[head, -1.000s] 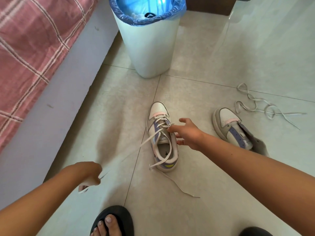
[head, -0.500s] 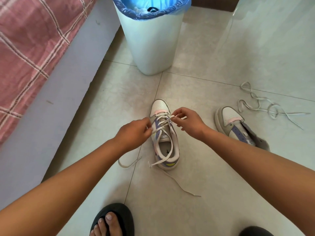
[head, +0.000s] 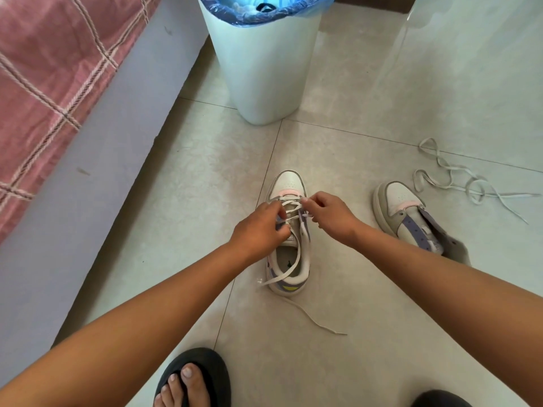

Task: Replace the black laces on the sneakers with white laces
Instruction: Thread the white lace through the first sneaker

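Near floor edge: black slipper (head: 195, 377). Mid-floor, sneaker (head: 289, 230) stands toe-away; left hand (head: 260, 229) and right hand (head: 329, 215) each pinch its white lace (head: 289, 267). Second sneaker (head: 411, 215) right, bare tile between. Loose lace (head: 458, 179) beyond. Far: bin (head: 261, 69); bed (head: 53, 71) along left edge.

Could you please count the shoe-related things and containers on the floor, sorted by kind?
Sneakers: 2, the sneaker being laced and the unlaced sneaker
White laces: 2, the threaded lace and the loose lace
Black sandals, worn: 2, the left sandal and the right sandal
Waste bins: 1, the white bin
Total: 7
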{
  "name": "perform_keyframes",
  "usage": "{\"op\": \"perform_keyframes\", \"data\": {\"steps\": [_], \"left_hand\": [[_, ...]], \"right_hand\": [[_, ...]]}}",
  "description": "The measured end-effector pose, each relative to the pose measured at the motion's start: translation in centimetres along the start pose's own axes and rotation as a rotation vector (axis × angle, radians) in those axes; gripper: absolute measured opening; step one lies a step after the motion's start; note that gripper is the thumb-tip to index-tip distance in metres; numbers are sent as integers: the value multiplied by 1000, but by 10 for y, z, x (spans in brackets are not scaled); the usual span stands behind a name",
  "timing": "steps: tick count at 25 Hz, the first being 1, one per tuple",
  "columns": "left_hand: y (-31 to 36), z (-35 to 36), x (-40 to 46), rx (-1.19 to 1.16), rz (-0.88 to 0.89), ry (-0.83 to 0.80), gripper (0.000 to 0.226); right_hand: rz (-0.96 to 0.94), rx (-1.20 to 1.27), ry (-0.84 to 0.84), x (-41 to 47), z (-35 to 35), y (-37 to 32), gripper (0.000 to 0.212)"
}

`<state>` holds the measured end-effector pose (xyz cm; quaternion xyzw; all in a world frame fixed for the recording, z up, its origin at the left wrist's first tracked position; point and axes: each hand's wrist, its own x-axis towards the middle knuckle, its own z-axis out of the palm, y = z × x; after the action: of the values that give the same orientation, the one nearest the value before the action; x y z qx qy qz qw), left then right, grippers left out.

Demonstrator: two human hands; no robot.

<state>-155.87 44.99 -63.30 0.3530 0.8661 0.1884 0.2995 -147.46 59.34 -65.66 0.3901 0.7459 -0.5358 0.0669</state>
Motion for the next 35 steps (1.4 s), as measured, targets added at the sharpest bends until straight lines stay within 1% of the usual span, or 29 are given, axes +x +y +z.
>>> {"op": "perform_keyframes", "data": {"steps": [2,3,4,5,6,8,9,10,11,12,13,14,15,17,18,20,22,24,26,27,28,29,30,32,33,34,35], "left_hand": [[0,0,0,5,7,7,21],[0,1,-1,13,11,8,22],[1,2,-1,27,14,11,24],[3,3,-1,46,13,15,26],[4,4,0,69,8,22,27],[5,7,-1,103,-5,39,30],[6,8,-1,113,-10,44,31],[6,10,0,119,-15,45,32],[6,10,0,120,-18,41,32],[6,11,1,117,-20,37,32],[7,11,1,111,-21,37,32],[6,11,1,103,-18,41,31],[6,11,0,95,-11,46,30],[5,12,-5,92,9,61,31],[4,13,-7,123,24,77,32],[4,18,-13,289,74,117,33],[3,22,-17,418,109,144,34],[2,22,-17,412,89,146,34],[2,22,-16,388,73,149,33],[2,23,-16,397,78,143,33],[2,23,-16,410,85,136,33],[2,24,-16,417,89,132,33],[2,24,-16,417,91,133,33],[1,24,-16,424,98,136,33],[1,25,-16,432,103,132,34],[2,25,-17,440,107,129,34],[3,25,-17,437,107,128,34]], "right_hand": [[-138,-95,-67,-3,-5,0,22],[-171,-119,-74,-5,-6,0,19],[-171,-88,-72,-5,-7,-1,16],[-128,19,-77,-5,-7,-3,16],[-35,192,-97,-6,-7,-4,19],[220,613,-176,-6,-8,-6,28],[323,733,-195,-6,-8,-5,32],[386,752,-200,-6,-9,-3,33],[405,674,-191,-7,-9,-1,32],[374,520,-163,-8,-8,2,27],[295,345,-117,-10,-7,4,21],[173,199,-65,-11,-6,5,17],[20,82,-28,-10,-6,8,19],[-261,-146,0,-9,-9,10,19],[-357,-247,12,-8,-11,11,16],[-493,-442,40,-8,-14,13,13],[-697,-679,140,-8,-17,17,13],[-868,-799,217,-13,-18,22,13],[-951,-836,265,-16,-18,27,15],[-915,-831,248,-17,-16,28,14],[-814,-770,214,-17,-13,27,14],[-639,-628,166,-17,-10,23,16],[-399,-384,92,-16,-9,17,19],[95,364,-78,-14,-7,3,25],[266,677,-131,-13,-6,0,26],[356,820,-146,-11,-6,0,27],[400,820,-144,-10,-7,1,26]]}}
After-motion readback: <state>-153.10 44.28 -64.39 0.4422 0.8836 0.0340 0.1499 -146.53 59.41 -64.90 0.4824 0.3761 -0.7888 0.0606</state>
